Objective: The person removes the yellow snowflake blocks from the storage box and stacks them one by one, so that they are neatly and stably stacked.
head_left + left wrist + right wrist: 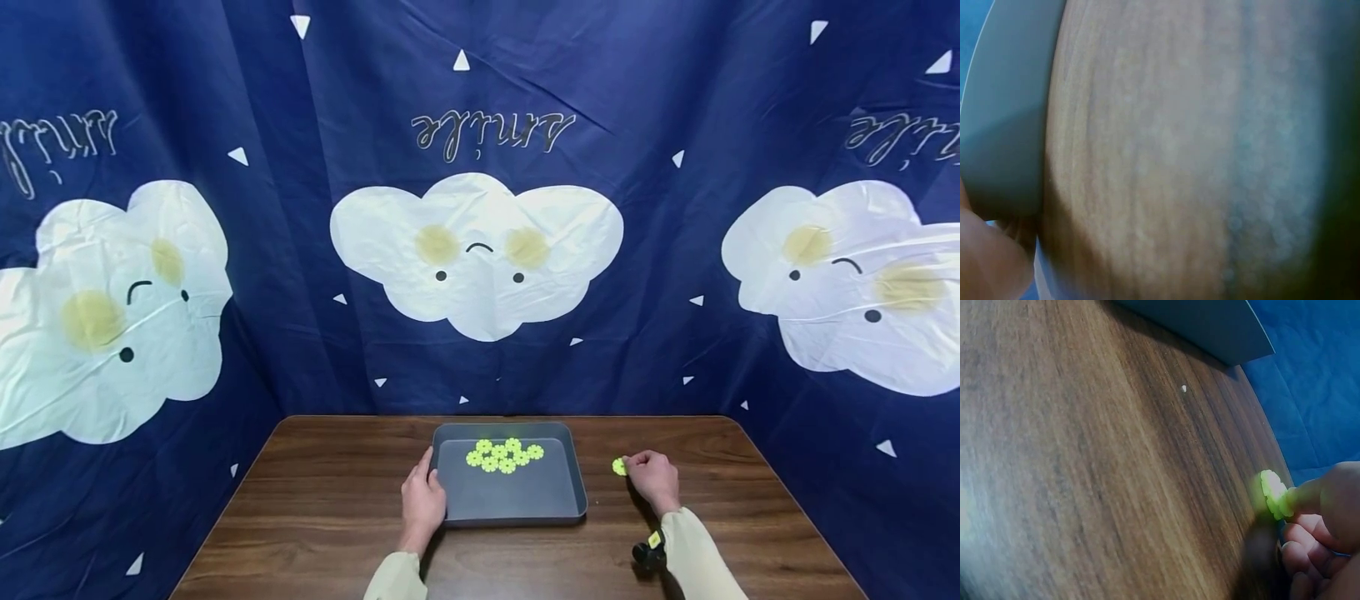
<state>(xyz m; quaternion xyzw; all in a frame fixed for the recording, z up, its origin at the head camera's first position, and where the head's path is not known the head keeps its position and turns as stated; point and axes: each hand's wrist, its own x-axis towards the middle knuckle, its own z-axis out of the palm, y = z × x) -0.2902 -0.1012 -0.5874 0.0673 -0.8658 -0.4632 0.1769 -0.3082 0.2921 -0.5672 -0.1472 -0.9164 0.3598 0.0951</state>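
A dark grey rectangular tray lies on the wooden table. Several yellow-green flower-shaped discs lie together in its far half. My left hand holds the tray's left side, thumb at the rim and fingers along the outer wall; the left wrist view catches only part of this hand beside the tray wall. To the right of the tray, my right hand pinches one more flower-shaped disc between thumb and finger. That disc is tilted on edge, close above the table.
The brown wooden table extends on both sides of the tray. A blue curtain with white clouds hangs behind and beside it. A tiny pale speck lies on the wood near the tray. A black device is strapped to the right wrist.
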